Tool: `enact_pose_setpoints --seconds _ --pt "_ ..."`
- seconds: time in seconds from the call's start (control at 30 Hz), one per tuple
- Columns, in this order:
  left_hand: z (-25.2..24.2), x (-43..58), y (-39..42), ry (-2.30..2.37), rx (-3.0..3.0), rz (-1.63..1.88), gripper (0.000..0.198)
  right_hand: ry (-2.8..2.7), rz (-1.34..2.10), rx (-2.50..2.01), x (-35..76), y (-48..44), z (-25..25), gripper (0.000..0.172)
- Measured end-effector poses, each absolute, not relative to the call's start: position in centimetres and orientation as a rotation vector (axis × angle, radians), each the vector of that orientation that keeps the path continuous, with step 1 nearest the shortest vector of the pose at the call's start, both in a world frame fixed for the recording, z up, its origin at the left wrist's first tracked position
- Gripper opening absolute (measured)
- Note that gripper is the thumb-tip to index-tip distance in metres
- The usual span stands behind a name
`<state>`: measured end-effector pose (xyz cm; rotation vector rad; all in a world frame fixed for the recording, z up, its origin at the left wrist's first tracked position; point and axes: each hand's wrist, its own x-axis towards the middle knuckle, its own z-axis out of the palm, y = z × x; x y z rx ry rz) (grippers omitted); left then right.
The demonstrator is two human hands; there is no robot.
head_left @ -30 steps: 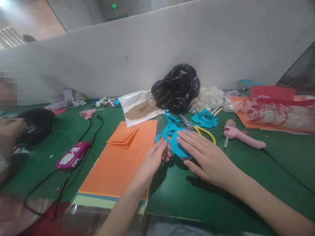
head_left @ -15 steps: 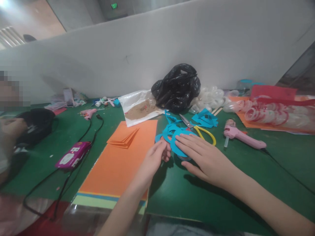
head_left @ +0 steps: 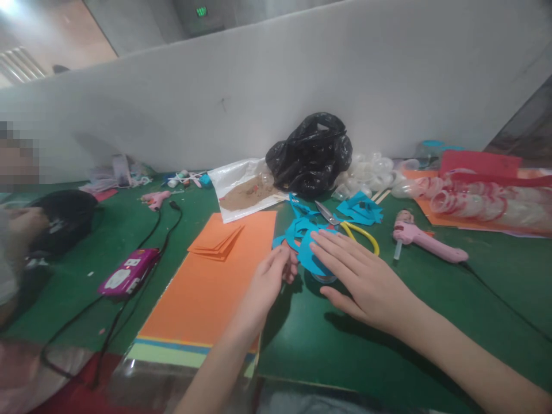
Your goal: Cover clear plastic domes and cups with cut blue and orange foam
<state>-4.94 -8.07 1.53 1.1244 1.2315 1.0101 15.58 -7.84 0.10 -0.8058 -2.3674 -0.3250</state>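
Observation:
A cut blue paper shape [head_left: 308, 250] lies on the green table mat [head_left: 310, 345], with a clear round object [head_left: 323, 279] partly hidden under it. My right hand [head_left: 362, 276] rests flat on the blue paper, fingers spread. My left hand [head_left: 267, 287] curls around the paper's near left edge, and its fingertips hide the contact. Just above my right fingers lie scissors with yellow handles [head_left: 357, 237]. A large orange sheet [head_left: 207, 293] lies left of my left hand, with folded orange paper [head_left: 215, 241] on it.
A pink glue gun [head_left: 425, 244] lies to the right. Behind stand a black plastic bag [head_left: 310, 155], a white bag with sand [head_left: 244, 192] and clear plastic capsules [head_left: 371, 172]. Red-and-clear rings [head_left: 474, 204] lie at right. A co-worker's hand [head_left: 23, 224] shows at far left.
Both hands stay on the blue paper in nearly the same position. Only the view has shifted slightly.

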Motion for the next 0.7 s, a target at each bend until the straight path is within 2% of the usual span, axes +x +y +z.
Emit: enact_pose_setpoints --seconds 0.7 --pt "0.73 -4.75 -7.88 1.256 1.062 1.126 0.026 -2.364 -0.35 -0.82 15.51 -7.89 -0.26 0.051"
